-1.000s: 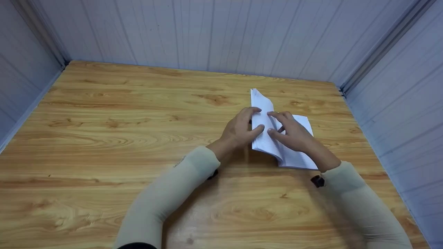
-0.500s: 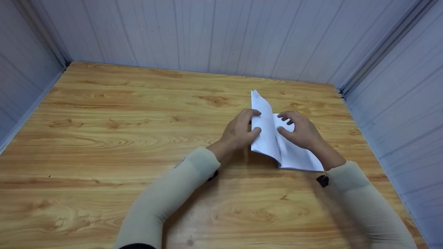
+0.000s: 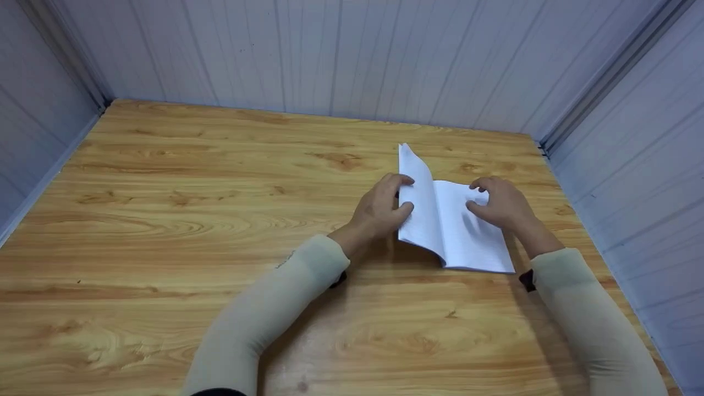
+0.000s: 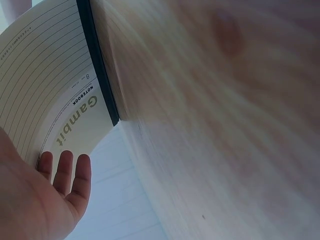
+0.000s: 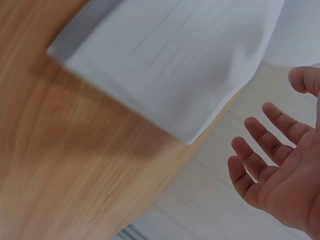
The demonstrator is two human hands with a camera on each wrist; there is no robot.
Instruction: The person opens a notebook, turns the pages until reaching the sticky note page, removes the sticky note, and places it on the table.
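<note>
Two hands work at an open notebook (image 3: 451,225) that lies on the right half of a wooden tabletop (image 3: 165,220), toward its far side. The left hand (image 3: 379,209) grips the raised left part of the notebook, thumb on the near side and fingers (image 3: 404,179) curled over its edge, so those pages stand up from the wood. From the left wrist view the cover shows printed words and a dark spine, with ruled lines beside them. The right hand (image 3: 503,203) rests on the flat right-hand page near its far right corner, fingers (image 3: 477,187) bent and loosely spread; in the right wrist view the palm is open and the fingers grip nothing. Both arms wear pale long sleeves (image 3: 264,313).

The tabletop is light, strongly grained wood with darker knots. Pale panelled walls (image 3: 330,55) with vertical grooves close it in on the far, left and right sides, meeting at a metal strip (image 3: 599,77) in the far right corner.
</note>
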